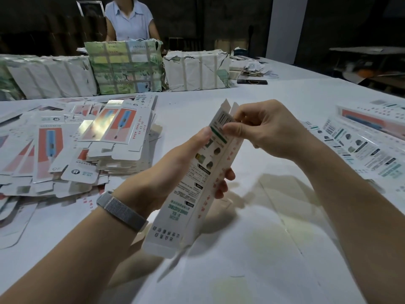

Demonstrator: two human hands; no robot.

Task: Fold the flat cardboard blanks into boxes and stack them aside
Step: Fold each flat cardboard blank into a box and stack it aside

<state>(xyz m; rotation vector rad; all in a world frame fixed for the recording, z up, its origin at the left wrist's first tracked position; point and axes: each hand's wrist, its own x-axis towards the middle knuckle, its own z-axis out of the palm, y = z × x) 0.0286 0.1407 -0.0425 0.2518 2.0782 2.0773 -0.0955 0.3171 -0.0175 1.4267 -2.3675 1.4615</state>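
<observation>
Head view. One box is held above the bench, long axis running from near the chest up toward the middle of the frame. It is already opened into a tube; two faces are seen, one with printed text, one with red characters.

Left hand: wrapped round the middle of the box from the left, thumb up along the printed face, fingertips showing past the right edge. The grip is closed on the box. A grey band is worn on that wrist.

Right hand: at the far end, thumb and fingers pinching the top of the box just below the end flaps. Two flaps are seen standing up, not yet tucked.

Near end: a flap is seen hanging loose and blurred, so this end is judged unclosed too.

Left of the hands, a big loose heap of blanks is spread on the bench, flat. More printed pieces lie at the right edge; whether these are folded cannot be told.

Wrapped bundles are lined along the far side, with a person behind them.

Progress, as judged: early. One box is part-formed, both ends open; tucking and stacking are left, and the heap is still large.
</observation>
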